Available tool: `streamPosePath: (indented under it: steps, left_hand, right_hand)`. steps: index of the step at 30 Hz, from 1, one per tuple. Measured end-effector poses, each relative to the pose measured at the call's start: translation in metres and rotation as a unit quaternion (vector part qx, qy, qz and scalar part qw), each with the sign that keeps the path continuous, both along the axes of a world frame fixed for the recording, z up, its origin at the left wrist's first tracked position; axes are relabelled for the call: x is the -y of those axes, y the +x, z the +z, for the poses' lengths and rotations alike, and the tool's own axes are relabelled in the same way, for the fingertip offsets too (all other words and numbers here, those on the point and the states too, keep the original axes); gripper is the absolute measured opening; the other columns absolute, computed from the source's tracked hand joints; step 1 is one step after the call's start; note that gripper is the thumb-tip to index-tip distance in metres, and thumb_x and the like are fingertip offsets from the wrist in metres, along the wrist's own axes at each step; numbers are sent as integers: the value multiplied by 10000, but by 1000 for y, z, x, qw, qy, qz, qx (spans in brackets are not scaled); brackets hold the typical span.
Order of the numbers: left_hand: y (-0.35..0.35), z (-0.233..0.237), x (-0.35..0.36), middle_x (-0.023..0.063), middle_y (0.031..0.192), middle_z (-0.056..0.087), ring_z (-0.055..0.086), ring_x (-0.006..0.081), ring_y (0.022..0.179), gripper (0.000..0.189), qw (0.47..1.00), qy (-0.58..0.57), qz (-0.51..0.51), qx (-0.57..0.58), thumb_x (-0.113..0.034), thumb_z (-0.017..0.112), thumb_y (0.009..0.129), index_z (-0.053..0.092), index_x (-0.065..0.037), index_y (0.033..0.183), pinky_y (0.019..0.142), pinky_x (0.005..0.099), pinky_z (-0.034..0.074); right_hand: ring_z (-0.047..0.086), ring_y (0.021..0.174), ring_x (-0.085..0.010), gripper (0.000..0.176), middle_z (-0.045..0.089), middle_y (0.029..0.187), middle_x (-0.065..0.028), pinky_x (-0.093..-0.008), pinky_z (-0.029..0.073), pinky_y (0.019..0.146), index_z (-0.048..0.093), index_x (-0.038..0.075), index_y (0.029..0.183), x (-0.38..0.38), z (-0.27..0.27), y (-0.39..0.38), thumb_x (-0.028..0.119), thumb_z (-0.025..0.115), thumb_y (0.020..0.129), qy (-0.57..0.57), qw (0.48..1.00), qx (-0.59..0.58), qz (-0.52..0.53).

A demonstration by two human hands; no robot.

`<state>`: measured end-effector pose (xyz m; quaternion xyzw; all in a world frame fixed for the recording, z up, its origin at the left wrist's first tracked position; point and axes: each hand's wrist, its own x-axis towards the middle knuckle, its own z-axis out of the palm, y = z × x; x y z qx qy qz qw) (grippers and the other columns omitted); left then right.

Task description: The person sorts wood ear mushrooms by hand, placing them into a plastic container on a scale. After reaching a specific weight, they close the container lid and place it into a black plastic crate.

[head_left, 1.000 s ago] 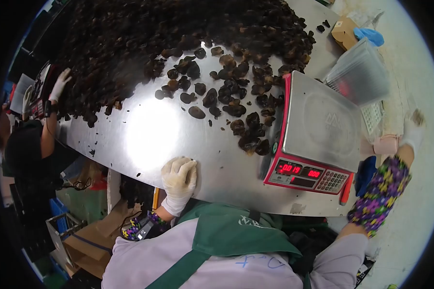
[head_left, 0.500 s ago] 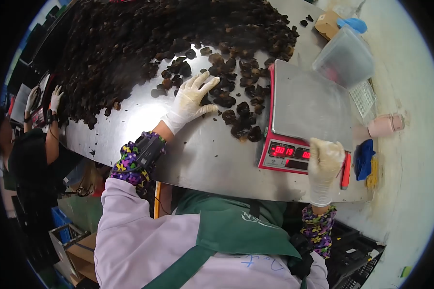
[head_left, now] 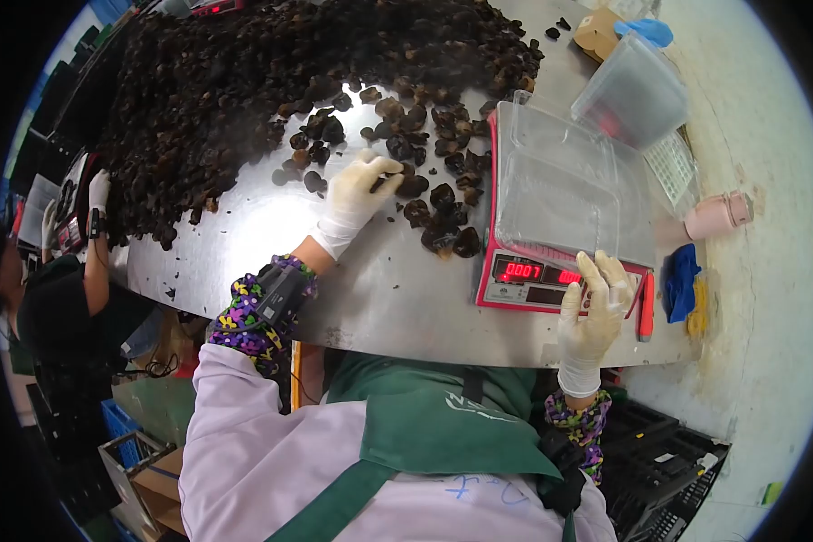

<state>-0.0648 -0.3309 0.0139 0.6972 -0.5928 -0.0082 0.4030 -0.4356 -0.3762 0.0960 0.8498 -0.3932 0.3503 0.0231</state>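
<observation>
My left hand (head_left: 357, 200), in a white glove, pinches a dark mushroom-like piece (head_left: 412, 186) at its fingertips above the metal table. More dark pieces (head_left: 443, 217) lie around it. At the right stands a red scale (head_left: 515, 294) with the display reading 0.007. A clear plastic container (head_left: 556, 185) rests on its plate. My right hand (head_left: 596, 312), gloved too, is at the container's near edge, with its fingers apart and bent over the scale's front.
A large dark heap (head_left: 217, 81) covers the table's far left. Stacked clear containers (head_left: 630, 95), a pink cup (head_left: 718, 215), a blue cloth (head_left: 680, 282) and a red-orange cutter (head_left: 646, 307) lie right of the scale. A co-worker (head_left: 63, 298) stands at far left.
A clear container now lies on the scale, and the display went from -0.019 to 0.007. My left hand's spread fingers closed on a piece. My right hand opened from a curled shape.
</observation>
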Motion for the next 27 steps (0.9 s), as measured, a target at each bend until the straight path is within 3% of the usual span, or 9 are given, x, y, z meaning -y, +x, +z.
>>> streamPosePath:
  steps: [1,3,5,11,14,16,19,24,27]
  left_hand:
    - [-6,3,4,77,1045,661,656,286,939,223,1000,-1,-1,-1,-212,759,841,696,-157,1048,778,383,528]
    - [-12,7,14,68,1190,641,604,307,1098,296,978,-21,-2,206,-280,770,828,702,-187,1101,881,437,508]
    - [-9,-9,21,57,1292,607,537,322,1212,348,978,3,-6,206,-327,768,820,703,-214,1143,951,482,475]
    - [1,-18,14,88,1081,666,649,295,909,305,994,80,-27,69,-276,710,876,687,-178,1164,792,396,542]
    - [-9,-6,15,103,1016,671,671,293,851,313,1000,-13,22,8,-199,752,856,691,-121,1153,753,376,546]
    - [-35,33,19,111,967,672,684,255,829,358,992,-114,35,-33,-121,803,821,693,-79,1159,723,332,543]
    - [-89,104,22,100,964,693,668,250,867,392,979,-165,-82,-93,-101,801,806,694,-95,1183,754,352,540]
    - [-155,125,57,80,968,646,654,280,900,373,973,-118,-196,11,-258,754,812,682,-140,1159,713,376,555]
    - [-162,120,64,85,1044,667,623,331,1048,424,971,-20,-212,105,-332,788,779,688,-158,1152,883,454,509]
  right_hand:
    - [523,1255,-278,400,601,1270,-57,-527,263,1159,673,177,1256,1,2,3,135,690,859,-3,1000,-1,0]
    - [520,1258,-281,402,603,1267,-56,-527,264,1157,675,181,1253,3,4,7,138,693,854,-9,1000,-3,0]
    - [514,1263,-289,416,602,1270,-50,-534,270,1154,673,192,1258,5,7,10,148,699,845,-7,1000,-29,7]
    - [527,1224,-276,389,630,1212,-13,-562,276,1151,681,224,1228,7,3,19,159,707,846,-13,999,-39,11]
    - [540,1200,-257,364,654,1153,11,-562,278,1151,688,233,1210,8,3,22,162,713,854,-16,999,-50,13]
    - [546,1188,-247,350,664,1126,22,-561,280,1151,692,235,1201,8,3,23,164,714,860,-15,998,-56,17]
    - [555,1166,-238,321,670,1107,30,-567,283,1146,700,232,1182,7,4,28,168,713,868,-28,998,-54,30]
    - [549,1145,-253,328,650,1082,7,-609,312,1113,690,204,1174,7,2,28,158,704,850,-30,997,-76,11]
    - [546,1138,-256,359,635,1108,0,-625,325,1094,677,193,1186,6,2,25,150,700,830,-38,997,-68,21]
